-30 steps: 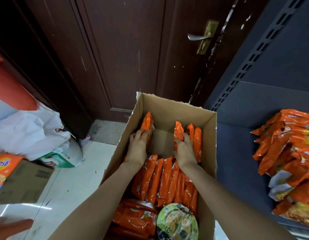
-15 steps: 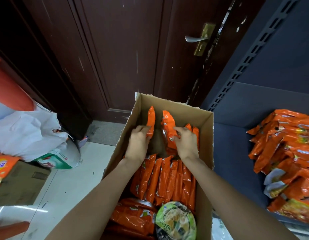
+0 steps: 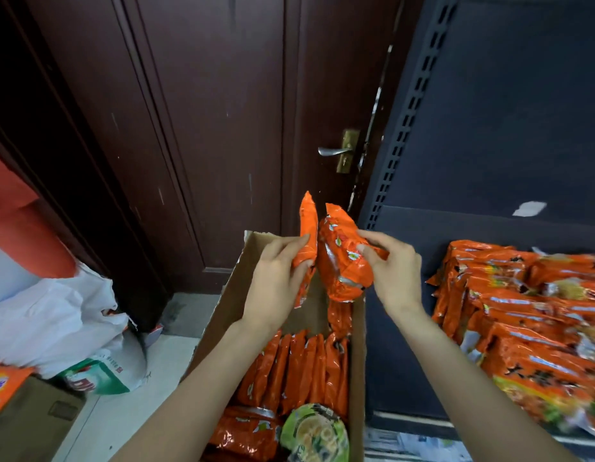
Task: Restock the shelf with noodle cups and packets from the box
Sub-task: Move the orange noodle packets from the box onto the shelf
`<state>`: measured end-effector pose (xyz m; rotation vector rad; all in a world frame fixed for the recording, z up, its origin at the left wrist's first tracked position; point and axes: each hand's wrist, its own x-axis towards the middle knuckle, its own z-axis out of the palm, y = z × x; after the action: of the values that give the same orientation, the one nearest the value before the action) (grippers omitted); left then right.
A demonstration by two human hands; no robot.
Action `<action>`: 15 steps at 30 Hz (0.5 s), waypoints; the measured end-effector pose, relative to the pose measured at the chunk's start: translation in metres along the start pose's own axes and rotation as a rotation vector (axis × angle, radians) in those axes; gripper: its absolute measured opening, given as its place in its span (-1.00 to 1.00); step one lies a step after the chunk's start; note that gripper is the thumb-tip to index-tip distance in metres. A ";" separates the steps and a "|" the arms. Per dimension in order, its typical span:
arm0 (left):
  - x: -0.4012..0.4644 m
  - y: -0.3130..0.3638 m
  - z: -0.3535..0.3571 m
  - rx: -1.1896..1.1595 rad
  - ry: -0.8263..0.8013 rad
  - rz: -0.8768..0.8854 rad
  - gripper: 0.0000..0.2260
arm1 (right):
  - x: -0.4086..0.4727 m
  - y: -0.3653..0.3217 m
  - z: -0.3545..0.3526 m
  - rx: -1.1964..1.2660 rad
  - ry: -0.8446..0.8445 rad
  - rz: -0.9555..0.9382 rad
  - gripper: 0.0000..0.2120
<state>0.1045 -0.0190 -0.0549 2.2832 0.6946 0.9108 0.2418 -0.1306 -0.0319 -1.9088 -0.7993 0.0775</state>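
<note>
An open cardboard box (image 3: 223, 315) stands on the floor in front of me, with a row of orange noodle packets (image 3: 299, 371) on edge inside and a green-lidded noodle cup (image 3: 314, 435) at its near end. My left hand (image 3: 276, 281) grips one orange packet (image 3: 307, 228) above the box's far end. My right hand (image 3: 394, 271) holds a second orange packet (image 3: 342, 261) right beside the first; the two packets touch. To the right is the dark blue shelf (image 3: 406, 295) with a pile of orange packets (image 3: 529, 321) lying on it.
A dark brown door (image 3: 206, 128) with a metal handle (image 3: 334, 151) stands behind the box. White bags (image 3: 53, 325) and a green-and-white sack (image 3: 99, 378) lie on the floor at left, beside a brown carton (image 3: 33, 425). The shelf's perforated upright (image 3: 406, 121) rises right of the door.
Both hands have lifted their packets up out of the box and brought them together above its far end. My view has tilted upward, showing more of the door and shelf.
</note>
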 end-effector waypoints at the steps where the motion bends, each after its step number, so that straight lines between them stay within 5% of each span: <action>1: 0.001 0.012 0.001 -0.013 0.006 0.022 -0.62 | 0.000 -0.002 -0.012 -0.002 0.023 -0.017 -0.74; 8: 0.000 0.086 0.031 -0.075 -0.014 0.098 -0.62 | -0.003 0.013 -0.093 -0.032 0.105 -0.064 -0.76; 15: -0.012 0.143 0.077 -0.079 -0.061 -0.033 -0.64 | 0.000 0.062 -0.150 -0.100 0.073 -0.022 -0.78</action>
<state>0.1891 -0.1507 -0.0099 2.2146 0.6562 0.8353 0.3311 -0.2643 -0.0120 -1.9841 -0.7872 -0.0467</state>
